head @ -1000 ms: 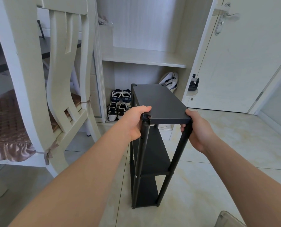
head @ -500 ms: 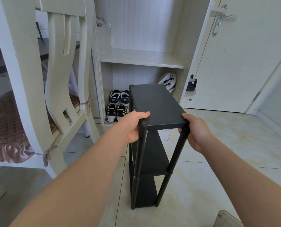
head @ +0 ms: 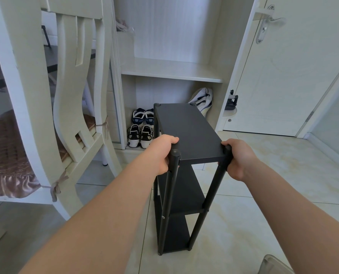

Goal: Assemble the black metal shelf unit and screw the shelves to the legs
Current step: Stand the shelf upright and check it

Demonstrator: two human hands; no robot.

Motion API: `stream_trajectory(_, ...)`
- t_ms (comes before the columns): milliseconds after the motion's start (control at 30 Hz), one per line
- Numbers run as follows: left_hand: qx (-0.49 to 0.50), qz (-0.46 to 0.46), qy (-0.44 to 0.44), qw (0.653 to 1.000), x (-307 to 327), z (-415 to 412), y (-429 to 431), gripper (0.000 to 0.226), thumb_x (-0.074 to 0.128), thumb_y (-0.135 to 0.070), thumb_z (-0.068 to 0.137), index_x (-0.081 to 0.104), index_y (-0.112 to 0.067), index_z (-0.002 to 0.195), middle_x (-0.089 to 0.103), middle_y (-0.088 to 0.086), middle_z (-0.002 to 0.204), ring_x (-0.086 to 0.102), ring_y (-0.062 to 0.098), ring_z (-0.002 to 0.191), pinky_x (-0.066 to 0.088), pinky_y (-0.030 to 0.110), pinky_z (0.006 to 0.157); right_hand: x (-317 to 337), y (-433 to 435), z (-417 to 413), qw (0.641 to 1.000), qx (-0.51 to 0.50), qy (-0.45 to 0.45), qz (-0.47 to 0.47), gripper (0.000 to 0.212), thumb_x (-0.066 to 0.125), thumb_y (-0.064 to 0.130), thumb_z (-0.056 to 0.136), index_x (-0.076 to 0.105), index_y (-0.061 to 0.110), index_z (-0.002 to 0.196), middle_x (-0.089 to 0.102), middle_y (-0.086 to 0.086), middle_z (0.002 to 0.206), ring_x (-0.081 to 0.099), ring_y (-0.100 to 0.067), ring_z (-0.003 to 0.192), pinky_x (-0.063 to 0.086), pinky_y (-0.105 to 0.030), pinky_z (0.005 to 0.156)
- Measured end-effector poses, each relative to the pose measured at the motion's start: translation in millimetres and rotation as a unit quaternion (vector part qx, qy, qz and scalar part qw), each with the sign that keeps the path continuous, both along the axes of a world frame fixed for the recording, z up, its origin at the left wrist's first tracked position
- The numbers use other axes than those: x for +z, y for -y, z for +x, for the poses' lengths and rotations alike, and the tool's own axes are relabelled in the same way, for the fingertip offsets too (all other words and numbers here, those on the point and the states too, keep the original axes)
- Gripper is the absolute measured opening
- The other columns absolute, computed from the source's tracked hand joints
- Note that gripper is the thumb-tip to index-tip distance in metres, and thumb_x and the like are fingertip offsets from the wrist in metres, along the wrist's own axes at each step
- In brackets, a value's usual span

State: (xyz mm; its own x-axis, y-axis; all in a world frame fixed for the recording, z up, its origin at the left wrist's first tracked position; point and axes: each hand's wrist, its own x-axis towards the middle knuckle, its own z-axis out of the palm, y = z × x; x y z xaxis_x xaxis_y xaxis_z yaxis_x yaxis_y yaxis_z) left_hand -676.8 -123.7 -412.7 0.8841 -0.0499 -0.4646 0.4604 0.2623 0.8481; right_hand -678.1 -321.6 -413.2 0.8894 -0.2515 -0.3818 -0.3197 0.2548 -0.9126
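The black metal shelf unit (head: 190,129) stands upright on the tiled floor in front of me, with three shelves fixed between four round legs. My left hand (head: 162,153) grips the near left corner at the top of the left leg, thumb lying on the top shelf. My right hand (head: 238,159) grips the near right leg just under the top shelf. The far legs reach the back corners of the top shelf.
A cream wooden chair (head: 66,95) with a brown cushion stands close on the left. Behind the unit is an open cream cabinet (head: 170,70) with pairs of shoes (head: 139,129) and a bag on its floor. A white door (head: 283,66) is at right. A clear object (head: 273,265) lies bottom right.
The shelf unit, held in both hands, has shifted slightly left and toward the cabinet. Both grips stay the same.
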Motion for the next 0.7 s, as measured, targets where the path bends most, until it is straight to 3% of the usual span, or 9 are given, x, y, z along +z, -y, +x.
stream_trajectory(133,0.005,-0.018,-0.005,1.0,0,0,-2,0.021,0.057,-0.034,0.098,0.06,-0.018,0.111,0.073,0.007,0.112,0.069,0.029,0.103,0.054,0.048,0.089,-1,3,-3,1.0,0.03,-0.004,-0.002,0.015,0.052,0.016,0.097,0.058,0.015,0.083,0.066,0.001,0.069,0.058,-0.014,0.055,0.044,-0.03,0.067)
stream_trajectory(367,0.026,0.015,-0.005,1.0,2,2,3,0.028,0.053,-0.032,0.1,0.056,-0.017,0.124,0.071,0.007,0.112,0.068,0.031,0.104,0.056,0.045,0.077,0,10,-1,0.999,0.042,-0.012,-0.02,0.009,0.058,0.018,0.097,0.06,0.013,0.091,0.066,-0.004,0.077,0.058,-0.02,0.065,0.048,-0.034,0.071)
stream_trajectory(500,0.028,0.02,-0.013,0.999,3,1,1,0.027,0.053,-0.032,0.1,0.056,-0.017,0.123,0.071,0.007,0.112,0.068,0.031,0.104,0.057,0.047,0.08,-1,13,1,0.998,0.056,-0.014,-0.032,0.011,0.065,0.023,0.096,0.064,0.013,0.096,0.068,-0.006,0.083,0.061,-0.021,0.068,0.05,-0.034,0.072)
stream_trajectory(700,0.068,0.098,0.022,0.993,-1,3,-1,0.025,0.062,-0.034,0.092,0.059,-0.017,0.11,0.07,0.001,0.094,0.066,0.017,0.073,0.053,0.028,0.056,0,17,3,0.996,0.062,-0.013,-0.055,0.016,0.071,0.025,0.093,0.067,0.01,0.094,0.071,-0.008,0.075,0.066,-0.025,0.068,0.055,-0.036,0.067)
